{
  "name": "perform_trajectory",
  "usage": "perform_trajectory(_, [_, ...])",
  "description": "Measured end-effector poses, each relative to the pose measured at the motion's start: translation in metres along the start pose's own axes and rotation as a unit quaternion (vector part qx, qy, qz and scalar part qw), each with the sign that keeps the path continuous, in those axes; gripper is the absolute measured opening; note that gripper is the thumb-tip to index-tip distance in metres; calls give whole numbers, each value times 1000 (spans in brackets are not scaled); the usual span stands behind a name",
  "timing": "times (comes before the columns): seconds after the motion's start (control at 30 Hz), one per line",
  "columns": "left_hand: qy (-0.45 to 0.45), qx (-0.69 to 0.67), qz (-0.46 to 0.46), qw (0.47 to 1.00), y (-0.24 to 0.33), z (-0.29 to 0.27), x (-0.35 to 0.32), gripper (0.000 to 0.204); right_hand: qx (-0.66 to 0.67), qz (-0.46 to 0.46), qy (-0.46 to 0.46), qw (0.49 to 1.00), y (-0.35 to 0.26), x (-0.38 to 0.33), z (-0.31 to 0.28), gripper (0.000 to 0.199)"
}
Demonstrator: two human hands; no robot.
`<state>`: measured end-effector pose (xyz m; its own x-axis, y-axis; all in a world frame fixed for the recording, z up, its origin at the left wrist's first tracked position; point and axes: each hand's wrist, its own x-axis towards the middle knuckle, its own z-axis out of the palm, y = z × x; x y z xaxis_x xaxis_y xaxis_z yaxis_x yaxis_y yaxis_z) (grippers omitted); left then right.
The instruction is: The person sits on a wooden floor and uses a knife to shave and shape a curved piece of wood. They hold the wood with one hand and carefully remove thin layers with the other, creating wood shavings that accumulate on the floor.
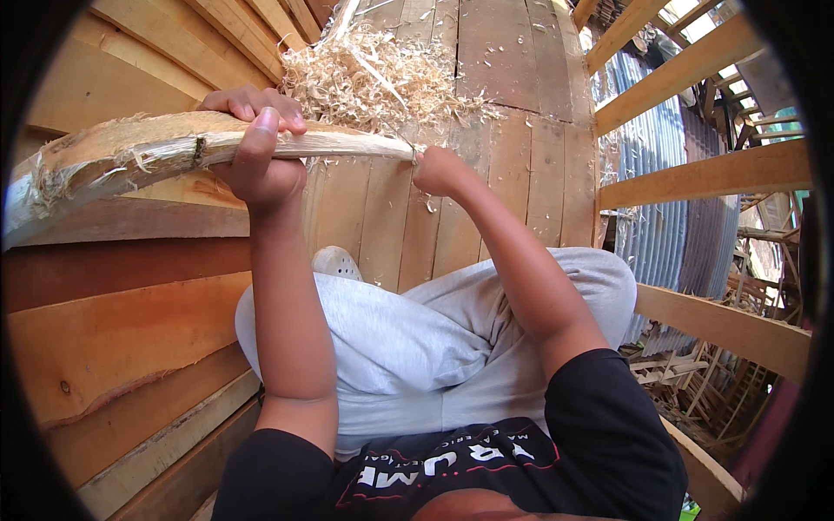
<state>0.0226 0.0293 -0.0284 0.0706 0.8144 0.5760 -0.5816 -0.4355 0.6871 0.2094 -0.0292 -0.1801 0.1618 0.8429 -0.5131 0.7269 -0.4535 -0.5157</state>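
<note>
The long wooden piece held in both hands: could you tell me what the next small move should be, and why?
Probably draw the right hand a little further along the wooden piece, toward the body. That fist is closed at the thin end, where a pale strip is lifting off, while the left hand grips the thicker middle to steady it. The pile of shavings beyond suggests repeated strokes. What the fist holds is hidden.

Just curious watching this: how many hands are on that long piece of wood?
2. The left hand wraps around the wood piece near its middle; the right hand closes at its thin tip, before the shavings pile. No other hands show.
</note>
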Motion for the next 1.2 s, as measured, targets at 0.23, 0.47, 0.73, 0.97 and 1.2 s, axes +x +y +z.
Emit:
perform_trajectory(0.23, [-13,-32,3,999,2,-15,2,22,-19,20,-39,999,11,-34,-3,32])
perform_trajectory(0.47, [-5,-25,8,1000,-1,-7,2,21,-19,-6,-2,1000,5,8,4,31])
perform_trajectory(0.73, [-31,-25,12,999,0,-11,-4,23,-75,-15,8,997,23,-15,19,31])
perform_trajectory(0.97, [-22,0,-1,1000,1,4,-3,19,-80,12,-22,997,14,15,12,31])
perform_trajectory(1.2, [25,16,6,1000,7,-14,-3,15,-28,47,-26,998,15,-25,10,34])
